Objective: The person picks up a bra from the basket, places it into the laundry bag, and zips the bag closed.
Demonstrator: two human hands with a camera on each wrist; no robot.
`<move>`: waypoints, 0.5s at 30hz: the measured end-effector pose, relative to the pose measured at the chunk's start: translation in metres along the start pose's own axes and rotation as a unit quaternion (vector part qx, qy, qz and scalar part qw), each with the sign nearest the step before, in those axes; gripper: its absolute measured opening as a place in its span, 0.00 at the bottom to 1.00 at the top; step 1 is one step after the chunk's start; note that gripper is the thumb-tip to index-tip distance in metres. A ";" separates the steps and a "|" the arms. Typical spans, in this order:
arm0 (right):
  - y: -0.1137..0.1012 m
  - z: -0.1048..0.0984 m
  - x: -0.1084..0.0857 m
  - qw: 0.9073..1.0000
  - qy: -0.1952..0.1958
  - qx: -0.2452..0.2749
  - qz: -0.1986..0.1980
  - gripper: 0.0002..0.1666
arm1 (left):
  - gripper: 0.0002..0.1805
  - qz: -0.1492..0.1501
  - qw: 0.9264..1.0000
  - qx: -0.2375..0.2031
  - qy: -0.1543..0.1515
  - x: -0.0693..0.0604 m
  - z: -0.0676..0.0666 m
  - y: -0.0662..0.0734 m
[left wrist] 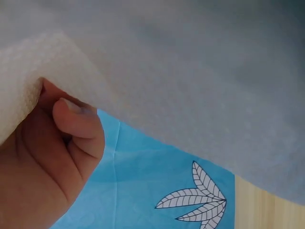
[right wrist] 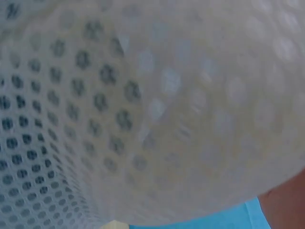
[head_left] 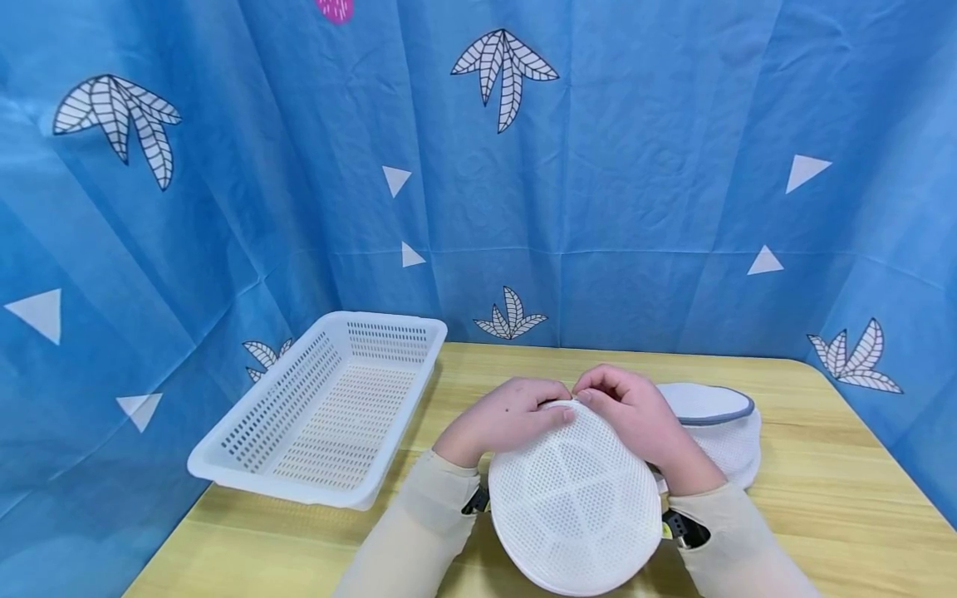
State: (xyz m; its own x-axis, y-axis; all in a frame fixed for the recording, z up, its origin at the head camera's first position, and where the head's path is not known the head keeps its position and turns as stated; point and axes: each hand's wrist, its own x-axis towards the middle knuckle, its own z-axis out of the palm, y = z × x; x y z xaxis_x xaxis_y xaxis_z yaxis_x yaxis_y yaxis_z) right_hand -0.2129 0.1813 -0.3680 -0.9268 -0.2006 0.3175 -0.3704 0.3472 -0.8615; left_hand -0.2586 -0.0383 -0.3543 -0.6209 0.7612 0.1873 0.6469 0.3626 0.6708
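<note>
A rounded white mesh laundry bag (head_left: 576, 507) is held up over the near part of the table, one broad face toward me. My left hand (head_left: 512, 415) grips its upper edge, thumb lying on the near face. Just right of it, my right hand (head_left: 635, 411) pinches the same edge with thumb and index finger. What lies between those fingertips is too small to tell. In the left wrist view, white fabric (left wrist: 167, 95) covers the left fingertips. Close mesh (right wrist: 95, 129) fills most of the right wrist view and hides nearly all of that hand.
A white slotted plastic basket (head_left: 340, 423) stands at the table's left. Behind my right forearm sits another white mesh bag (head_left: 725, 448) with grey trim. Blue patterned curtain (head_left: 635, 183) encloses the back and sides of the wooden table (head_left: 837, 465).
</note>
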 end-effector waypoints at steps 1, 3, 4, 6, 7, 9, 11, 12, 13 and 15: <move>0.000 0.000 0.000 1.000 0.002 -0.006 -0.002 0.05 | 0.08 -0.002 1.000 0.000 0.001 0.000 0.000 0.000; -0.001 -0.001 0.000 1.000 0.006 -0.018 -0.006 0.04 | 0.08 -0.005 1.000 0.000 0.004 0.000 -0.001 0.001; 0.000 -0.001 0.000 1.000 0.008 -0.023 -0.008 0.04 | 0.08 -0.006 1.000 -0.001 0.006 0.000 -0.001 0.001; 0.000 -0.001 0.000 0.999 0.010 -0.027 -0.014 0.04 | 0.08 -0.003 1.000 -0.001 0.008 0.001 -0.002 -0.001; 0.001 -0.001 0.000 0.999 0.009 -0.028 -0.017 0.04 | 0.08 -0.001 1.000 -0.001 0.009 0.001 -0.002 -0.001; 0.002 -0.001 0.000 0.999 0.009 -0.029 -0.022 0.04 | 0.08 0.003 1.000 0.000 0.010 0.001 -0.002 -0.003; 0.003 0.000 0.000 0.999 0.008 -0.028 -0.024 0.04 | 0.08 0.004 1.000 -0.001 0.011 0.001 -0.002 -0.004; 0.003 0.000 0.000 0.999 0.008 -0.029 -0.025 0.04 | 0.08 0.003 1.000 -0.002 0.013 0.000 -0.002 -0.004; 0.003 0.000 0.000 0.999 0.009 -0.031 -0.024 0.04 | 0.08 0.001 1.000 -0.005 0.014 0.000 -0.003 -0.004; 0.004 0.000 0.000 0.999 0.010 -0.035 -0.021 0.04 | 0.09 -0.003 1.000 -0.010 0.018 -0.001 -0.004 -0.004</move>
State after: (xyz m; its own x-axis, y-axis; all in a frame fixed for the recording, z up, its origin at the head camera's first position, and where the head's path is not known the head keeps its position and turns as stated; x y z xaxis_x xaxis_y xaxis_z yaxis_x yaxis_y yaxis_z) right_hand -0.2143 0.1829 -0.3713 -0.9108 -0.1980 0.3622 -0.4125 0.4027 -0.8171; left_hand -0.2623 -0.0424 -0.3547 -0.6407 0.7390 0.2084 0.6342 0.3562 0.6863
